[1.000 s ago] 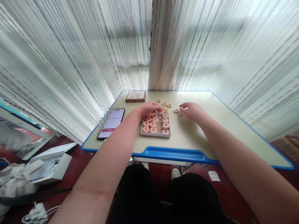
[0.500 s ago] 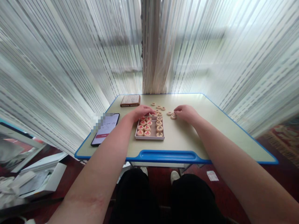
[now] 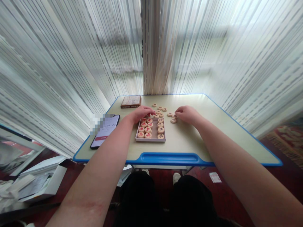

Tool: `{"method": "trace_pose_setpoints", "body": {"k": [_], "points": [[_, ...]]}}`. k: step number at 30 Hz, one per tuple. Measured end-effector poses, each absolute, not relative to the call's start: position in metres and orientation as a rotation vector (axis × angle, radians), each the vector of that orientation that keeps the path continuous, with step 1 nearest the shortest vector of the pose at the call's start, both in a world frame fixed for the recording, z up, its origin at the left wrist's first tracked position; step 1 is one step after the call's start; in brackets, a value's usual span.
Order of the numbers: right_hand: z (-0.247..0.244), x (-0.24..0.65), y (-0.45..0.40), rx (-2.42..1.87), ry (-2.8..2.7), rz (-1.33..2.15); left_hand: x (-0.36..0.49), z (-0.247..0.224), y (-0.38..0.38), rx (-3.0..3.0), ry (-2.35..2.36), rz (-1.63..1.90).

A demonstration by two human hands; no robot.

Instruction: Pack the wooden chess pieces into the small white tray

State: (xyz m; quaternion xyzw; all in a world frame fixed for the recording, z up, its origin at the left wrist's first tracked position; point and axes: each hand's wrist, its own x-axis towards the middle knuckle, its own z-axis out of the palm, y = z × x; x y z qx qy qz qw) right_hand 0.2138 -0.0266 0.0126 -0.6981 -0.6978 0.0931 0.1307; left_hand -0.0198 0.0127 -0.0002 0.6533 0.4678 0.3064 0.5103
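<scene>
A shallow white tray lies on the table, with red-marked round pieces in its left columns and black-marked pieces down its right side. My left hand rests over the tray's back left corner, fingers bent and reaching toward the loose pieces behind the tray; whether it grips one is hidden. To the right, my right hand has thumb and fingertips together on a wooden piece. Beside that piece, another disc lies nearer to me.
A brown box lid lies at the table's back left. Left of the tray is a phone with a running timer. The table has a blue edge and a blue pencil groove in front.
The discs by my right hand have spread apart a little, one now sitting nearer to me. Both hands have stayed nearly in place, and the view has shifted slightly.
</scene>
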Motion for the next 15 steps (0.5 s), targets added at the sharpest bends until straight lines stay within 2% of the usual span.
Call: {"method": "trace_pose_setpoints", "body": {"k": [15], "points": [[0.0101,0.2177,-0.0248,-2.065,-2.05,0.221,-0.0219,-0.0024,0.016,1.567,1.116,0.756]]}}
